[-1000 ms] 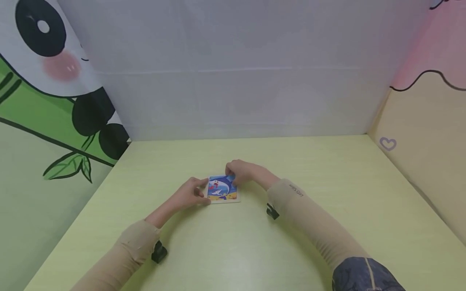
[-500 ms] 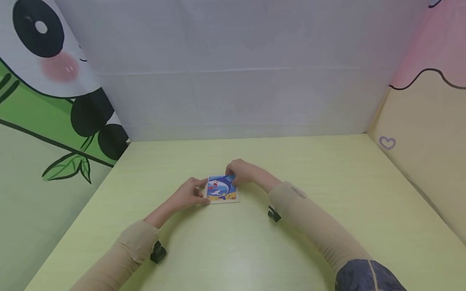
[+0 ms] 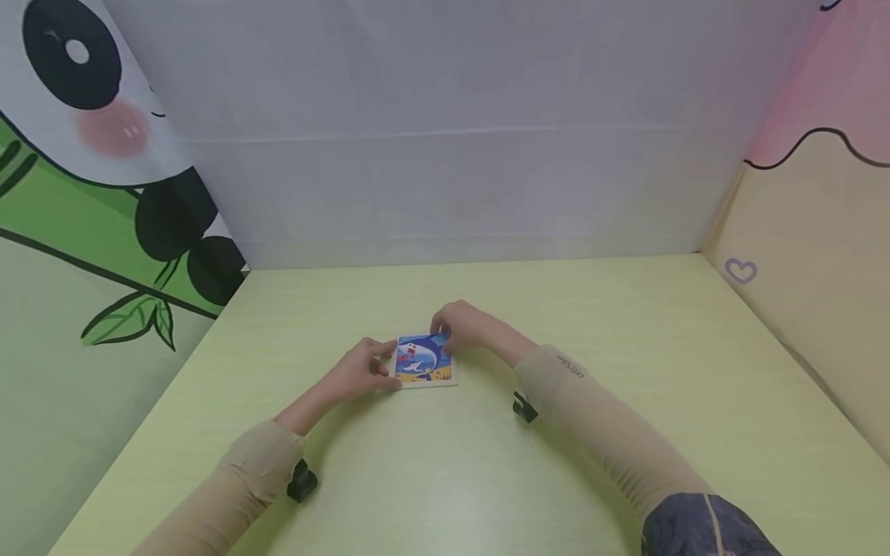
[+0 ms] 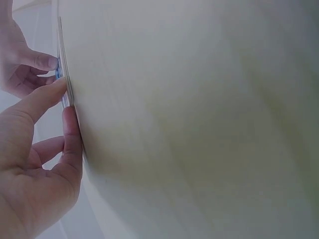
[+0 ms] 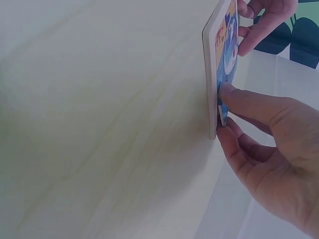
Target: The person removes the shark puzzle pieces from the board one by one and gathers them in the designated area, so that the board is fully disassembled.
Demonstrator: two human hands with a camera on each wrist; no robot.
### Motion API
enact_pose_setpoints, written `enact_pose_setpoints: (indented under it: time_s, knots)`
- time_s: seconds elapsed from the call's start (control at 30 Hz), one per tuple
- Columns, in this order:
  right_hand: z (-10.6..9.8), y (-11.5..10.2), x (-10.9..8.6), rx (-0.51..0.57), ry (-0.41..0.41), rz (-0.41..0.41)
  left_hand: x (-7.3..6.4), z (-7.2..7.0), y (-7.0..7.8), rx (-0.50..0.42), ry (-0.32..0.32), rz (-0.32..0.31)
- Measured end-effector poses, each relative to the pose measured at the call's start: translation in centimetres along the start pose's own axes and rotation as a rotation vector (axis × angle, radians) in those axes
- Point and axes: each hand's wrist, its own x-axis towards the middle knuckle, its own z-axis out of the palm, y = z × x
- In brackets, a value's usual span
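Note:
A small square picture puzzle board (image 3: 422, 361) with a blue sea-animal picture lies flat on the table. My left hand (image 3: 356, 372) holds it by the left edge, one finger near the far corner and another digit at the near corner. At the far right corner, my right hand (image 3: 462, 324) pinches a blue puzzle piece (image 5: 223, 114) between thumb and finger. In the right wrist view this piece tilts slightly up from the board's pale frame (image 5: 210, 74). The left wrist view shows the board edge-on, with left-hand fingers (image 4: 72, 124) against it.
The pale yellow table (image 3: 445, 463) surrounds the board. A grey-white sheet (image 3: 445, 185) rises along its back edge. Painted panels (image 3: 813, 247) stand at the right and left sides. Small black devices (image 3: 302, 481) are strapped at both wrists.
Hands and board keep nearly the same places. The right wrist and hand have shifted very slightly, still at the board's far right corner.

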Motion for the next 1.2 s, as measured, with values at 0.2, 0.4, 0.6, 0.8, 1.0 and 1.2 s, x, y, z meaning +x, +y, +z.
enact_pose_setpoints:
  time_s: [0.2,0.4,0.6,0.8,1.0,1.2]
  knots:
    - [0.04,-0.02,0.03,0.0,0.005,0.017,0.15,-0.06,-0.08,0.011,-0.002,-0.015]
    - [0.07,0.02,-0.12,0.011,0.014,0.01,0.06,-0.14,-0.09,0.026,-0.003,-0.019]
    - [0.09,0.2,-0.13,0.028,0.018,0.038,-0.1,-0.3,0.0,0.03,-0.006,-0.022]
    - [0.16,0.22,0.05,0.014,0.025,0.034,-0.14,-0.42,-0.03,0.025,-0.007,-0.017]
    - [0.26,0.06,0.06,-0.087,0.05,0.032,-0.15,-0.45,-0.33,0.016,-0.009,0.003]
    - [0.14,-0.22,0.01,-0.144,0.07,-0.02,-0.11,-0.54,-0.47,0.012,-0.007,0.015]
